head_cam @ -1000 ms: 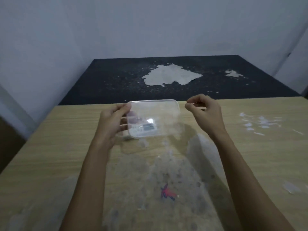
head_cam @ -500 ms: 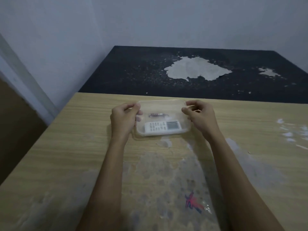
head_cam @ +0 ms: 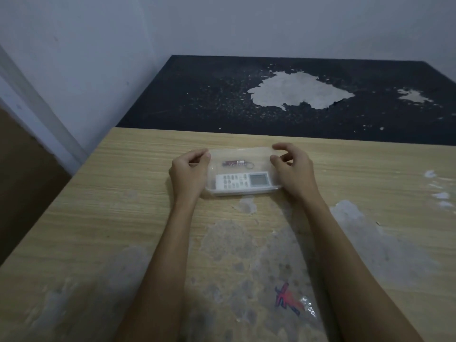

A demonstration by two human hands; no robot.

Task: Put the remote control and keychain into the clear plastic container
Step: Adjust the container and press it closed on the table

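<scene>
- At the far left of the frame, a pale wall and a dark strip run down beside a light wooden table (head_cam: 128,218) that fills the lower half.
- Left of centre, the left hand (head_cam: 188,175) curls at the left end of a clear plastic container (head_cam: 243,154). Its fingertips (head_cam: 206,156) are pinched together on the rim, apparently on a clear lid.
- In the middle of the frame, the container sits flat on the table. Inside, the keychain (head_cam: 238,164), dark red with a small ring, lies along the far side. The white remote control (head_cam: 243,181) lies along the near side, its screen to the right.
- Right of centre, the right hand (head_cam: 293,171) mirrors the left, with thumb and fingers closed on the right rim.
- Both items look to be already in, so the step in hand seems to be seating the lid. Doing it well means pressing evenly at both ends, then working along the edges, keeping the box flat so nothing slides.
- Lower right, a red and blue mark (head_cam: 287,299) shows on the worn tabletop.
</scene>
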